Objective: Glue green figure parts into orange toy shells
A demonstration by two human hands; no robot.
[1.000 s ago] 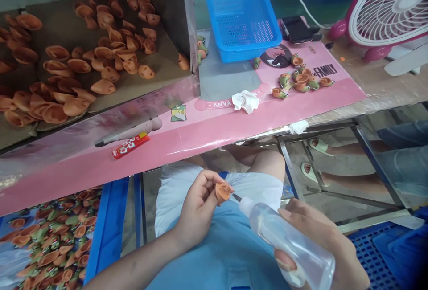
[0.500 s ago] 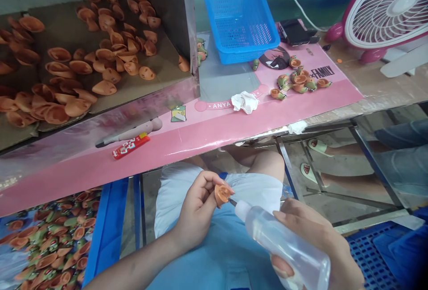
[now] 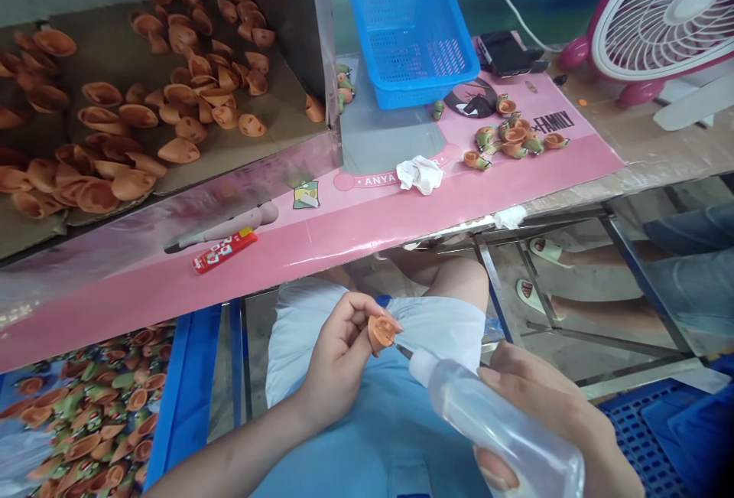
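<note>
1. Far left: cardboard tray [image 3: 69,92] heaped with loose orange shells, behind a pink board [image 3: 367,242].
2. Left hand [image 3: 338,356]: fingers clenched, pinching one orange shell [image 3: 381,333] above the lap, narrow end down.
3. Beyond the board: blue plastic basket [image 3: 410,31].
4. Clear squeeze bottle [image 3: 505,425]: long axis slanting up-left, dark nozzle just at the shell (contact hard to tell).
5. Right hand [image 3: 550,414]: fingers wrapped around the bottle.

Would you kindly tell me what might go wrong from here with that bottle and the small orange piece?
The thin dark nozzle of the clear plastic bottle, held in the right hand, sits very close to the small orange piece pinched in the left hand, so a slip might jab that hand. Anything squeezed out could also drip onto the light blue shirt below.
</note>
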